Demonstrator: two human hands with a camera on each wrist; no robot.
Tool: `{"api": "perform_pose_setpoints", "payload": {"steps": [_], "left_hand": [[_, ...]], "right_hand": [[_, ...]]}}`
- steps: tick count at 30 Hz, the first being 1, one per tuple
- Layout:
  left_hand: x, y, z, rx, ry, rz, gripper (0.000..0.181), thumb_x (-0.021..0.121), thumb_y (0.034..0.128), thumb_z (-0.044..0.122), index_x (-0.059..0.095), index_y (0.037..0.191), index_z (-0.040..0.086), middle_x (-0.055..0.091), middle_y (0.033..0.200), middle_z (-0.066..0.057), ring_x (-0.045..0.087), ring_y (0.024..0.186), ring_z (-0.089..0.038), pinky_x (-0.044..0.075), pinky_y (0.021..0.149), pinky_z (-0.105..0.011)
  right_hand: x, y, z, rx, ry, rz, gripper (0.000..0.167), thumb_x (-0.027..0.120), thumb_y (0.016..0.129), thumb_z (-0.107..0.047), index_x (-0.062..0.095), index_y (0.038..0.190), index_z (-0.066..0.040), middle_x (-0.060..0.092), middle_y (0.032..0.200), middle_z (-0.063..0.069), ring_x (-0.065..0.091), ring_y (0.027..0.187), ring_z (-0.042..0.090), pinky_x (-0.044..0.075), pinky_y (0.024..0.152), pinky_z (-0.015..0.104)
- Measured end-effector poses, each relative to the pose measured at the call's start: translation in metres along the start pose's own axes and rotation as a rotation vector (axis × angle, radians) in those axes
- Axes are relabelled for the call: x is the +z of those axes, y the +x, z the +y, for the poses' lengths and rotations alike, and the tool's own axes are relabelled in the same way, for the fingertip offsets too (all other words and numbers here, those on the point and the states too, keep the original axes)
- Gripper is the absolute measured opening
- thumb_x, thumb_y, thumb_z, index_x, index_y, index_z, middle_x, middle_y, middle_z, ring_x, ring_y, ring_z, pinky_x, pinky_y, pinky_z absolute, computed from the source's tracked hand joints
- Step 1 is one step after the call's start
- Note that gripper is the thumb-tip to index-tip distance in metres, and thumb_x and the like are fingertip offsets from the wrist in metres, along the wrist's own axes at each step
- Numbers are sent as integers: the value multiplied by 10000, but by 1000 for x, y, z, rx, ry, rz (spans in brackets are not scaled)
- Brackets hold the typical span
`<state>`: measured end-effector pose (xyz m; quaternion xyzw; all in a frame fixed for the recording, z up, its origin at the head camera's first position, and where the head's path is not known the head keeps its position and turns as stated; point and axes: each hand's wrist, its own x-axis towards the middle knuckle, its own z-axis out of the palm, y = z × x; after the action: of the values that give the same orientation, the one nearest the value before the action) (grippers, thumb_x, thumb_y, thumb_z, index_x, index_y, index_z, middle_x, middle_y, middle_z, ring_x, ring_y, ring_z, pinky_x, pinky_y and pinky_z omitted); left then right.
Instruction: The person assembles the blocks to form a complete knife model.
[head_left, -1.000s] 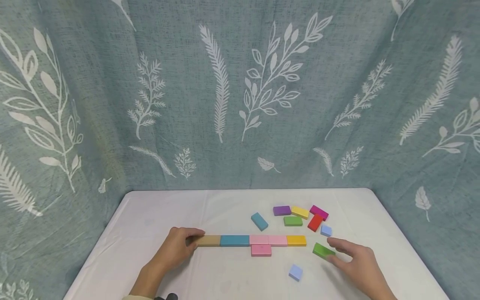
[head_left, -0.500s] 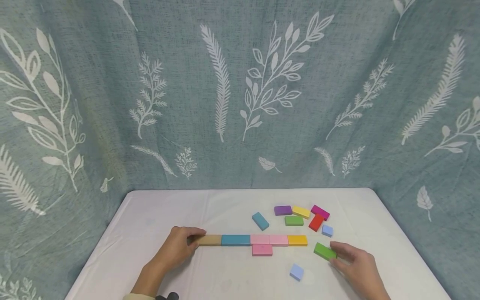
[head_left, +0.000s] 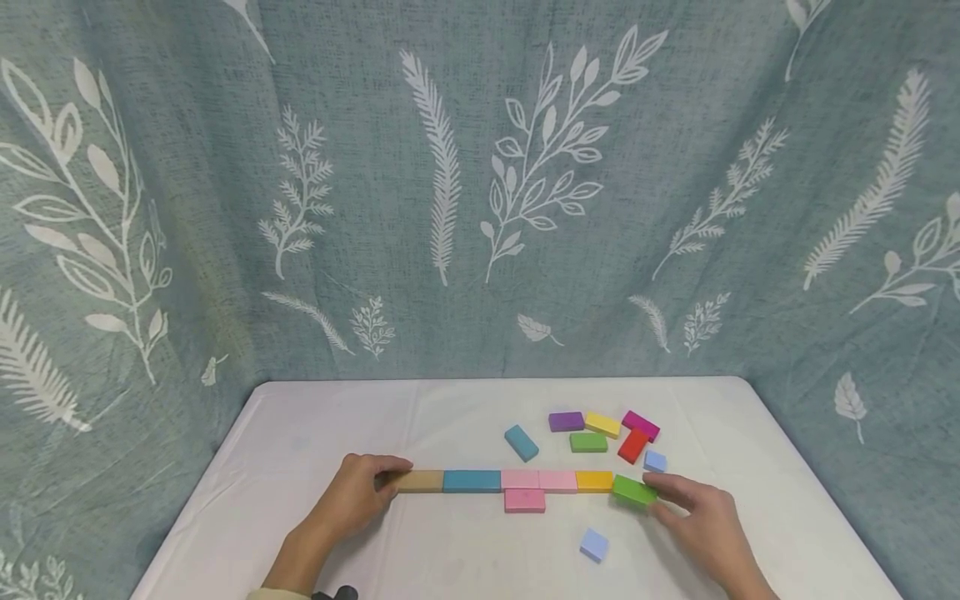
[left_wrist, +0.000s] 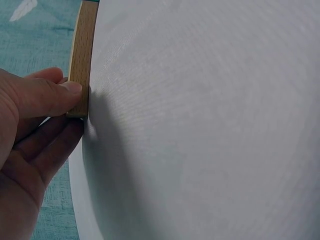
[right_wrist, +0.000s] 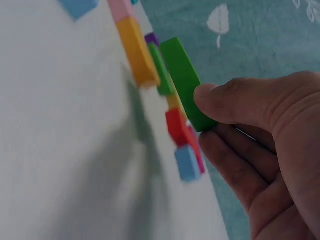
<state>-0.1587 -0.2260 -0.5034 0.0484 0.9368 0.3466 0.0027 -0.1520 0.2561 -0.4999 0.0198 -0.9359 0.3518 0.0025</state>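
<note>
My left hand (head_left: 355, 497) pinches the left end of a tan wooden block (head_left: 422, 482), thumb on its near side in the left wrist view. That block starts a straight row: a teal block (head_left: 472, 482), two light pink blocks (head_left: 558, 481) and an orange-yellow block (head_left: 594, 482). A darker pink block (head_left: 524, 501) lies against the row's near side. At the right end of the row, my right hand (head_left: 701, 521) holds a bright green block (head_left: 634, 492) between thumb and fingers. The right wrist view shows this green block (right_wrist: 182, 80) raised off the table, slightly tilted.
Behind the row lie a loose teal block (head_left: 521, 442), a purple block (head_left: 566, 422), a yellow block (head_left: 602, 425), another green block (head_left: 588, 442), a magenta block (head_left: 643, 423), a red block (head_left: 633, 446) and a small blue block (head_left: 655, 461). Another blue block (head_left: 594, 545) lies nearer.
My right hand has taken hold of the bright green block, lifted it and brought it left to the orange-yellow block's end. My left hand stays on the tan block.
</note>
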Motion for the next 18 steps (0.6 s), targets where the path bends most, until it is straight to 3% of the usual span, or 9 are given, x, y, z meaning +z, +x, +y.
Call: {"api": "perform_pose_setpoints", "payload": {"steps": [8, 13, 18], "left_hand": [[-2, 0, 1, 5, -4, -3, 343, 838, 865, -82, 844, 1141, 123, 838, 1188, -52, 764, 1234, -328, 599, 1126, -540], [-2, -1, 1, 6, -19, -4, 341, 833, 867, -91, 843, 1140, 113, 837, 1185, -56, 766, 1229, -326, 604, 1117, -536], [-3, -1, 2, 9, -16, 3, 341, 836, 862, -92, 844, 1137, 110, 839, 1179, -54, 772, 1217, -320, 609, 1107, -528]], "right_hand": [[17, 13, -39, -138, 100, -79, 385, 880, 902, -43, 824, 1263, -164, 832, 1193, -59, 784, 1167, 181, 662, 1037, 427], [35, 21, -61, -241, 139, -183, 334, 871, 928, -94, 828, 1248, -178, 827, 1202, -77, 777, 1176, 187, 670, 1019, 425], [55, 27, -78, -358, 165, -231, 286, 839, 958, -101, 834, 1234, -176, 828, 1192, -112, 777, 1180, 170, 678, 1003, 377]]}}
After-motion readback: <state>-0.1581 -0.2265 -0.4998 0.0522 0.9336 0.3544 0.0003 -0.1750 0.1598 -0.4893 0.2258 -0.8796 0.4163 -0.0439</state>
